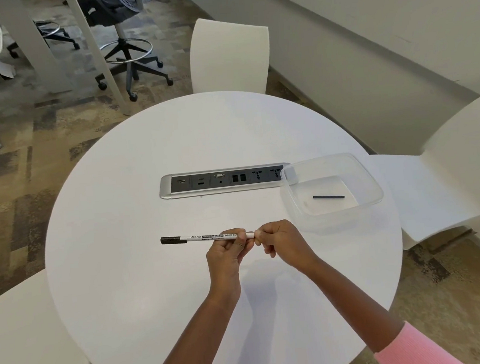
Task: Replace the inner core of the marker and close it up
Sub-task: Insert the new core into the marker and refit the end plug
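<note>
Middle of the frame: left hand [229,251] pinches the white marker [206,237] level above the round table [155,289], right hand [278,240] pinching its right end. Dark stick [328,197] sits in the clear tub [373,177], right side.

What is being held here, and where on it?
Slim white marker with black cap: left hand grips the barrel near its tail; right hand pinches the tail end.

one marker [206,237], one dark core [328,197], one clear tub [374,188], two hands, three white chairs, one round table [136,190]
</note>
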Tool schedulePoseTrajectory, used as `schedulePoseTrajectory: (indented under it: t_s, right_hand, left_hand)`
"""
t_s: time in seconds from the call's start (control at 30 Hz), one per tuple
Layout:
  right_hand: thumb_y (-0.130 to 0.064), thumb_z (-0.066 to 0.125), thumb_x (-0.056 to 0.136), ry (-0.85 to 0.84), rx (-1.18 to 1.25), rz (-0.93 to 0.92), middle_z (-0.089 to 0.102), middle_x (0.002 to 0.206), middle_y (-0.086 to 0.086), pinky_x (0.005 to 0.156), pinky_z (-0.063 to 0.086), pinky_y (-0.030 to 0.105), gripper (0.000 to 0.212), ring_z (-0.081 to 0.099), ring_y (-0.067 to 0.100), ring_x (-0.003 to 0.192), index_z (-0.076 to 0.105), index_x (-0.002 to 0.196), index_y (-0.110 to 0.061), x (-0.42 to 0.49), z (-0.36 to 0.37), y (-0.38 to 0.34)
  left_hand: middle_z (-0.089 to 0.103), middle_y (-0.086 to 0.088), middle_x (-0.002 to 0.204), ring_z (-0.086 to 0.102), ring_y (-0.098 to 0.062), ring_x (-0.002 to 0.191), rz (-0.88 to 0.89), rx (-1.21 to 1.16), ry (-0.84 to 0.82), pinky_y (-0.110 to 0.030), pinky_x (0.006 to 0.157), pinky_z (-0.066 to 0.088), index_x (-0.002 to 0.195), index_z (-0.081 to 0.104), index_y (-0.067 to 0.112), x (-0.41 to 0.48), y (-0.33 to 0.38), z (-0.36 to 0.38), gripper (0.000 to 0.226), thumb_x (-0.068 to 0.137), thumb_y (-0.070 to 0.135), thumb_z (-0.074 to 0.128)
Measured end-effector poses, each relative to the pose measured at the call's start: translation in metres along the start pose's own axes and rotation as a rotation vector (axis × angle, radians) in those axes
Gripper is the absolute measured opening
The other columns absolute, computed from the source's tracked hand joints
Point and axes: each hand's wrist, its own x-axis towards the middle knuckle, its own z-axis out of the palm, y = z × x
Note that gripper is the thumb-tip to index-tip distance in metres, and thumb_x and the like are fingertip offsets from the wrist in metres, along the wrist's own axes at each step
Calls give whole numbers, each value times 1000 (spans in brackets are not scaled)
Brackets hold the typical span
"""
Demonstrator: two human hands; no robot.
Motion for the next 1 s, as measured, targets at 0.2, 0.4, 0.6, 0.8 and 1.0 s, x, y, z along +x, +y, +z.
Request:
schedulePoseTrajectory:
  t_s: [0.2,0.4,0.6,0.8,1.0]
  right_hand:
    - [-22,50,92,201,-8,-107,57,60,-1,59,46,25,29,53,13,59,60,65,-15,-6,6,5]
    - [-2,60,84,346,-189,-446,65,84,6,71,48,15,15,61,10,80,65,96,-9,-8,11,8]
    - [-4,55,84,389,-428,-605,65,78,16,69,46,26,12,62,27,73,66,88,0,-8,10,10]
    - [0,60,80,411,-724,-707,60,64,15,50,49,33,6,56,28,58,65,77,1,-5,7,10]
    - [2,59,78,303,-735,-662,55,60,18,50,37,28,8,50,28,55,62,72,4,-6,4,9]
  left_hand:
    - [72,2,63,69,-6,66,-48,-179,12,-14,63,56,79,63,4,3,6,5,13,86,-3,53]
    - [72,-2,65,70,-9,66,-117,-275,36,-14,60,55,81,64,2,0,3,7,12,86,-1,53]
    - [71,-2,65,70,-9,66,-118,-280,44,-14,59,55,78,64,2,-2,4,8,14,86,-1,53]
    - [63,-8,76,69,-8,65,-71,-217,39,-14,60,55,78,62,3,-3,2,8,13,86,-2,53]
    - [67,-2,67,67,-5,62,-14,-106,-2,-13,61,54,76,62,6,-3,3,6,16,86,-3,53]
